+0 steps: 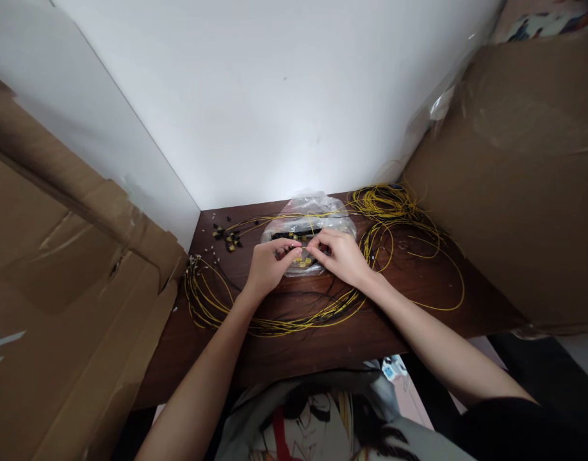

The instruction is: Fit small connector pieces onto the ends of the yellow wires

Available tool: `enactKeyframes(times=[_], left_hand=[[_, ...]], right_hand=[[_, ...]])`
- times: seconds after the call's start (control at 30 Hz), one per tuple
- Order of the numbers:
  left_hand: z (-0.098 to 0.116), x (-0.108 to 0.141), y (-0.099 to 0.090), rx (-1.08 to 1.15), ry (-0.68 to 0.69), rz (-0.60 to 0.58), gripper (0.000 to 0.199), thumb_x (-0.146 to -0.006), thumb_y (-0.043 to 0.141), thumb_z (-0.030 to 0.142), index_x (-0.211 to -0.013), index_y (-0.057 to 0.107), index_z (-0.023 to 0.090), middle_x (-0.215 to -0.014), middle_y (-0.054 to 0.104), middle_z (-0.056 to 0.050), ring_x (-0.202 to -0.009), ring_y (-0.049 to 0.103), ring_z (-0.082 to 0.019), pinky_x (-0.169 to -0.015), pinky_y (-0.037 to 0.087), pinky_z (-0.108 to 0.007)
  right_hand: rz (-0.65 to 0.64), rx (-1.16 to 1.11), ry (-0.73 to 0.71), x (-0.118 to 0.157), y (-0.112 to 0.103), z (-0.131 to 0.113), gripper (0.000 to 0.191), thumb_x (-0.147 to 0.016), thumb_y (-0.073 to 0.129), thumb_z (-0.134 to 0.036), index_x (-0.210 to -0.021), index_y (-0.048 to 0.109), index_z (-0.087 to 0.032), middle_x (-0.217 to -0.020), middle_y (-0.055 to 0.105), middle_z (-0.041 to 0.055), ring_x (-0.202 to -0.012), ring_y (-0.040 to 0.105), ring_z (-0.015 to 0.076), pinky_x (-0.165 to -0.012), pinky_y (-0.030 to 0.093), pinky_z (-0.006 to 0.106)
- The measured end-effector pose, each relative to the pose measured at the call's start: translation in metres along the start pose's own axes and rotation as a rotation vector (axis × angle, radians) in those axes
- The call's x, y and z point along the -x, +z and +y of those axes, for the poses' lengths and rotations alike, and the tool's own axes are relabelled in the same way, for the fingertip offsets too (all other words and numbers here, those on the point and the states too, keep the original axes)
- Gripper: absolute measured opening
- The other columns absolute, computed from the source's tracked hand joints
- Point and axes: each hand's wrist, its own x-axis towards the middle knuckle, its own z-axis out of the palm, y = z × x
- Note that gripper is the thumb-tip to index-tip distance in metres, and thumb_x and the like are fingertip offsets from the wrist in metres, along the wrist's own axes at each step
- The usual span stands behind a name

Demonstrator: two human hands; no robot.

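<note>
My left hand (269,266) and my right hand (339,256) meet fingertip to fingertip over an open clear plastic bag (309,203). Both are closed in a pinch. Between them runs a short stretch of thin yellow wire (305,248), gripped from either side. Whatever sits at the wire's end is too small to make out. Inside the bag, partly covered by my fingers, lie small black and yellow parts (302,262). Long yellow and black wires (284,330) curve across the table in front of my wrists.
Coiled yellow wires (383,203) pile up at the back right of the dark wooden table (202,365). Small black and yellow pieces (231,241) lie at the back left. Cardboard boxes stand at the left (77,275) and right (524,173), with a white wall (284,96) behind.
</note>
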Motion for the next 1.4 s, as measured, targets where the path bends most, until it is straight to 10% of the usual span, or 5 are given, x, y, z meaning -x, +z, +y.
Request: enactKeyframes(times=[0.83, 1.4], left_hand=[[0.0042, -0.002, -0.0026, 0.153, -0.072, 0.073, 0.021, -0.073, 0.061, 0.026, -0.089, 0.07, 0.016, -0.081, 0.069, -0.004, -0.06, 0.053, -0.011, -0.048, 0.039, -0.02], [0.005, 0.0014, -0.0002, -0.046, 0.106, 0.099, 0.018, -0.073, 0.064, 0.023, -0.09, 0.066, 0.018, -0.054, 0.048, 0.004, -0.051, 0.044, -0.009, -0.054, 0.035, -0.021]], right_hand=[[-0.051, -0.012, -0.052, 0.001, 0.0014, 0.0019, 0.009, -0.082, 0.057, -0.021, -0.082, 0.066, -0.018, -0.084, 0.059, 0.0038, -0.077, 0.053, 0.0152, -0.068, 0.04, 0.026], [0.13, -0.311, 0.056, -0.0029, -0.0003, -0.0063, 0.021, -0.082, 0.058, -0.036, -0.08, 0.066, -0.016, -0.075, 0.064, 0.0036, -0.066, 0.057, 0.0139, -0.058, 0.042, 0.025]])
